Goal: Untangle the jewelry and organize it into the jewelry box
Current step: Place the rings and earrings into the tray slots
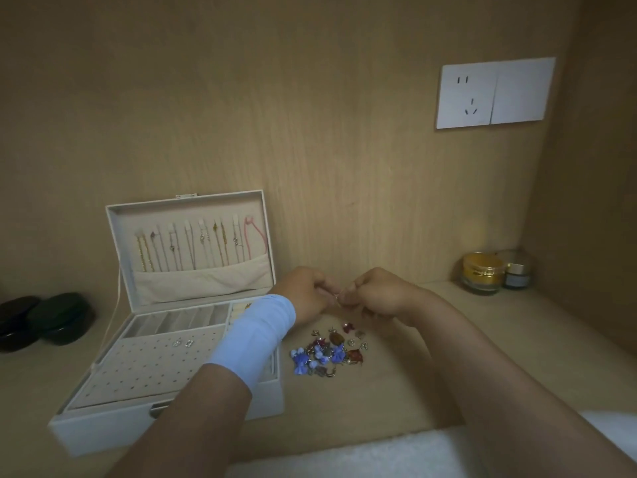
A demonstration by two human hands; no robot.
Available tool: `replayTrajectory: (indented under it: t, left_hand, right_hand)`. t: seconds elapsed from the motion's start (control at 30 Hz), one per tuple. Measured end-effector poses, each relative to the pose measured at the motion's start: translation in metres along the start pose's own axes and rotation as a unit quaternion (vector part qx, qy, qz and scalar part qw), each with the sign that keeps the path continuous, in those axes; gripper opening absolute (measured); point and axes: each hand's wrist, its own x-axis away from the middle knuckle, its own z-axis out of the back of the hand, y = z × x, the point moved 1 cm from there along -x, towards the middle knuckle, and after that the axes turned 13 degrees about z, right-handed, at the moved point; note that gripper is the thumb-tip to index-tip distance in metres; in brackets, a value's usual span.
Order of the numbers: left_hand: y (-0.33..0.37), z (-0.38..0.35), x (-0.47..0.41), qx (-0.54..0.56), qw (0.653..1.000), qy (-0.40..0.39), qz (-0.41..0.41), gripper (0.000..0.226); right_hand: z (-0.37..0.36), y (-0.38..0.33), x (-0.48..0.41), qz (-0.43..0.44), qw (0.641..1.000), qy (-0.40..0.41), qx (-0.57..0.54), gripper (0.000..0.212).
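My desk (396, 401) is pale wood, set into a wooden alcove. On it, at lower left of the frame, sits my open white jewelry box (103, 427). Just to the right of the box, near the centre, lies a small heap of tangled jewelry (327, 351), blue, red and amber pieces. At the far left edge rest two dark rounded cases (44, 320), touching each other. At the right, in the back corner, stand a gold-lidded jar (482, 273) and a smaller jar (517, 274) beside it.
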Motion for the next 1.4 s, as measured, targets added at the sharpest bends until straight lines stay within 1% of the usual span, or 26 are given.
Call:
replayTrajectory:
  t: [0.1,0.17,0.2,0.27,0.33,0.4,0.43,0.5,0.63,0.7,0.77,0.87,1.0,1.07,1.13,1.23,1.4]
  left_hand:
    - [-0.001,0.005,0.008,0.081,0.997,-0.004,0.003,0.012]
    - [-0.003,0.007,0.012,0.103,0.995,0.007,0.003,0.011]
    - [-0.004,0.008,0.013,0.103,0.994,0.019,0.0,0.01]
    - [-0.007,0.01,0.015,0.08,0.995,0.05,-0.013,0.009]
    - [-0.011,0.011,0.017,0.056,0.996,0.063,-0.022,0.01]
    - [-0.014,0.011,0.019,0.046,0.996,0.062,-0.033,0.012]
    - [-0.015,0.011,0.02,0.043,0.996,0.061,-0.042,0.014]
    - [-0.017,0.01,0.021,0.048,0.995,0.06,-0.057,0.016]
    - [-0.017,0.014,0.025,0.05,0.994,0.063,-0.075,0.015]
    - [-0.018,0.019,0.029,0.051,0.992,0.075,-0.082,0.015]
    - [-0.02,0.027,0.033,0.06,0.991,0.09,-0.08,0.015]
    - [-0.03,0.045,0.044,0.067,0.989,0.106,-0.083,0.014]
    - [-0.057,0.075,0.062,0.084,0.986,0.125,-0.068,0.013]
    - [-0.074,0.088,0.073,0.098,0.983,0.145,-0.057,0.012]
    - [-0.093,0.1,0.088,0.104,0.981,0.158,-0.04,0.01]
    - [-0.115,0.11,0.109,0.114,0.983,0.146,-0.016,0.008]
    - [-0.143,0.12,0.118,0.17,0.966,0.193,-0.029,0.003]
  right_hand:
    - [0.005,-0.004,0.001,0.004,0.997,-0.046,-0.057,0.019]
    - [0.005,-0.007,0.002,0.013,0.995,-0.054,-0.08,0.021]
    - [0.006,-0.009,0.003,0.016,0.996,-0.048,-0.071,0.02]
    - [0.006,-0.007,0.002,0.028,0.999,-0.029,-0.004,0.016]
    - [0.005,-0.004,0.001,0.054,0.993,-0.037,0.095,0.004]
    - [0.001,-0.001,0.002,0.069,0.982,-0.081,0.156,0.017]
    - [-0.001,0.0,0.002,0.066,0.979,-0.1,0.163,0.02]
    - [-0.004,0.002,0.001,0.065,0.975,-0.114,0.18,0.019]
    - [-0.008,0.003,-0.002,0.074,0.97,-0.102,0.21,0.013]
    - [-0.009,-0.002,-0.001,0.085,0.973,-0.096,0.19,0.011]
    - [-0.008,-0.012,0.001,0.105,0.978,-0.083,0.157,0.015]
    - [-0.012,-0.032,0.003,0.145,0.984,-0.035,0.099,0.007]
    - [-0.032,-0.065,0.011,0.207,0.977,0.007,0.054,0.011]
    - [-0.045,-0.08,0.018,0.224,0.974,-0.003,0.044,0.01]
    - [-0.063,-0.093,0.024,0.232,0.971,-0.033,0.053,0.01]
    - [-0.085,-0.109,0.029,0.248,0.962,-0.075,0.087,0.012]
    - [-0.11,-0.139,0.026,0.24,0.962,-0.106,0.076,0.016]
